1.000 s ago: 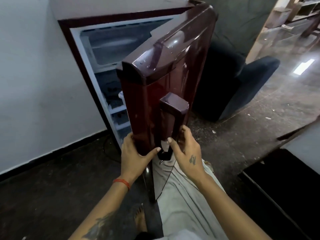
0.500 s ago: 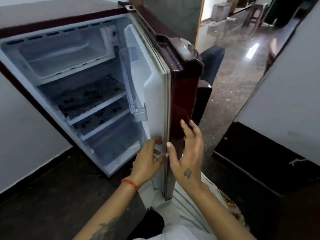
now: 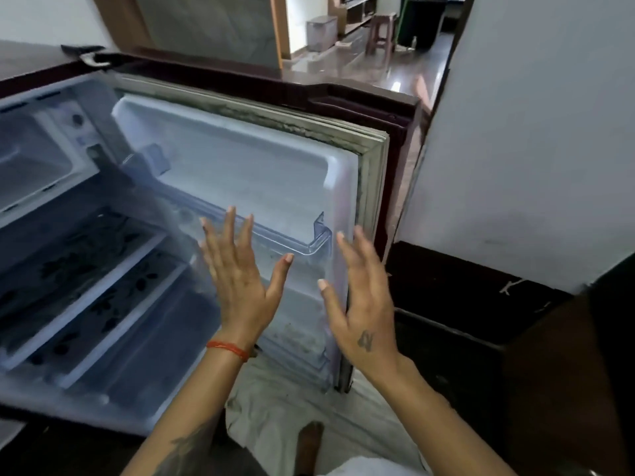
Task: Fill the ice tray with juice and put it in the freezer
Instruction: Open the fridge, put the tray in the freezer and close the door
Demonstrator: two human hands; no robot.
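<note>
A dim room with a dark floor [image 3: 446,338] and a pale wall [image 3: 532,149] was seen, a doorway behind opening onto a brighter room where a wooden stool [image 3: 381,32] stood. A small maroon fridge [image 3: 103,235] was found with its door [image 3: 261,173] swung wide, the white inner liner and a clear door shelf [image 3: 292,235] exposed. The freezer compartment [image 3: 31,163] was set at the upper left – no ice tray could be made out in view. The left hand [image 3: 240,290], an orange thread [image 3: 228,348] tied at its wrist, was raised before the door shelf with fingers spread and nothing held. The right hand [image 3: 364,310] was lifted just beside the door's edge, its grip likewise spread, palm turned inward – contact could not be told.
</note>
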